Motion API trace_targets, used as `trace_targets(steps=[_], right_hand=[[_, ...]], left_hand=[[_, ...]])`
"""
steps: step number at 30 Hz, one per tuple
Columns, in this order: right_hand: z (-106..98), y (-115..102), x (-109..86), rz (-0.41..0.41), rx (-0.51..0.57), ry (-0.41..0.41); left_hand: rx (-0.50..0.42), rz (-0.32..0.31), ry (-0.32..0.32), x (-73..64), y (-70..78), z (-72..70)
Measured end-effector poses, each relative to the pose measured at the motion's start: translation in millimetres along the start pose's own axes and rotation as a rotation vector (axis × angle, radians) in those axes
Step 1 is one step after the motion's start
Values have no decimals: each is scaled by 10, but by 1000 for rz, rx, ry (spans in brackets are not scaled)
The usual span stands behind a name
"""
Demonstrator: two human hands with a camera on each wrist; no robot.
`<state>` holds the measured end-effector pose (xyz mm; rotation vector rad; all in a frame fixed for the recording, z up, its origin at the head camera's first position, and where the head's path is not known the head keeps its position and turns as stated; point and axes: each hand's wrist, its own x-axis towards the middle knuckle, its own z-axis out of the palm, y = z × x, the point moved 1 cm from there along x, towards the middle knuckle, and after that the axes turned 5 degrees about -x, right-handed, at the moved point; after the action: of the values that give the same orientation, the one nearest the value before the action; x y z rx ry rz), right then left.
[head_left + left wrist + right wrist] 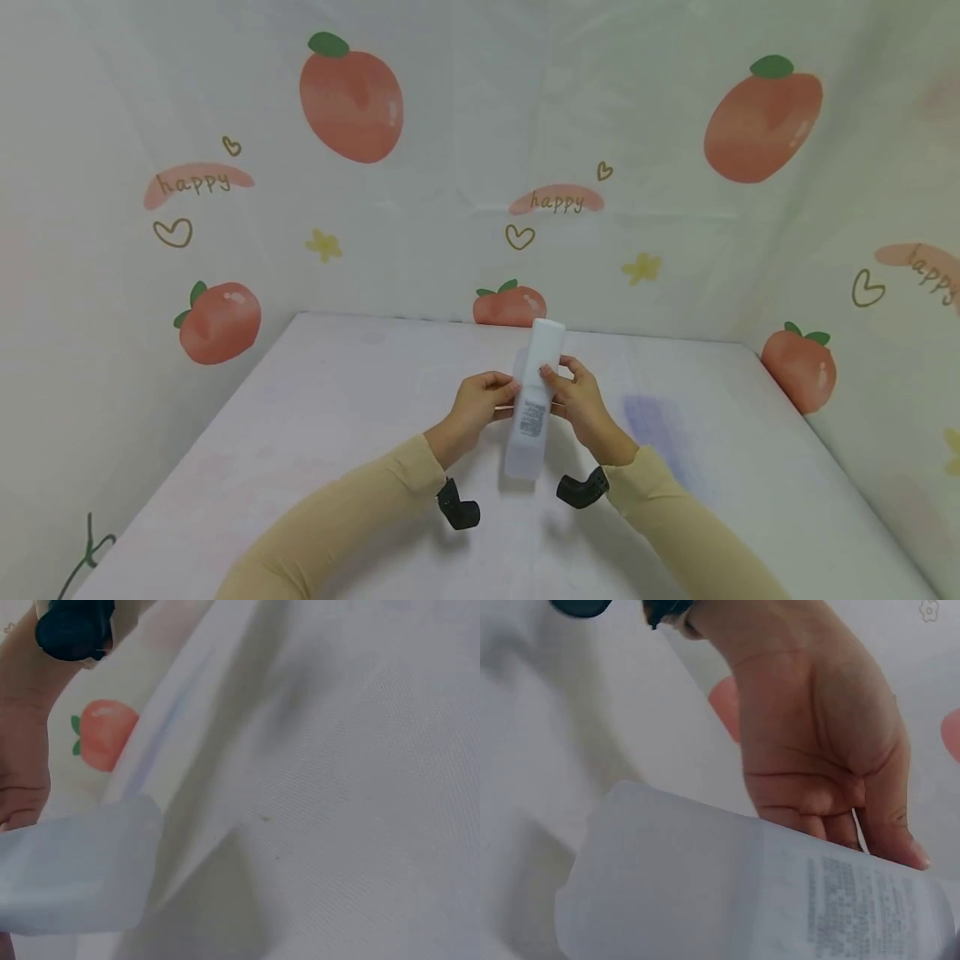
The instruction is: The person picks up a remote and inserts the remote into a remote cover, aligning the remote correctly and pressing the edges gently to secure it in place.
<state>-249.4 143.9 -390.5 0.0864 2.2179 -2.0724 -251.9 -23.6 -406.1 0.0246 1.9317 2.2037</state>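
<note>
A tall white bottle [527, 454] with small dark print on its side is held tilted over the table, its slimmer white upper part pointing away from me. My left hand [471, 410] pinches its left side, thumb and fingers at the edge. From the right, my right hand [587, 408] grips it, the thumb lying across the front and the fingers partly hidden behind. In the left wrist view the smooth frosted lower end of the bottle [82, 874] shows. The right wrist view has the bottle [667, 877] close up, its printed block facing the camera.
The white table [360, 433] carries a bluish-purple smudge [660, 433] right of the hands. A white curtain [465, 108] with fruit prints stands behind and at the sides. Black wrist mounts [582, 490] hang below both wrists. A dark green cord [92, 554] is at the lower left.
</note>
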Motion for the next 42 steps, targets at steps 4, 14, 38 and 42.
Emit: trace_targets(steps=[4, 14, 38, 42], right_hand=[[13, 19, -29, -8, -86, -8], [32, -15, -107, -98, -189, -75], [41, -45, 22, -21, -138, -118], [37, -17, 2, 1, -42, -134]], left_hand=[[4, -23, 55, 1, -14, 30], [27, -61, 107, 98, 48, 67], [205, 126, -41, 39, 15, 44], [132, 132, 8, 55, -9, 39]])
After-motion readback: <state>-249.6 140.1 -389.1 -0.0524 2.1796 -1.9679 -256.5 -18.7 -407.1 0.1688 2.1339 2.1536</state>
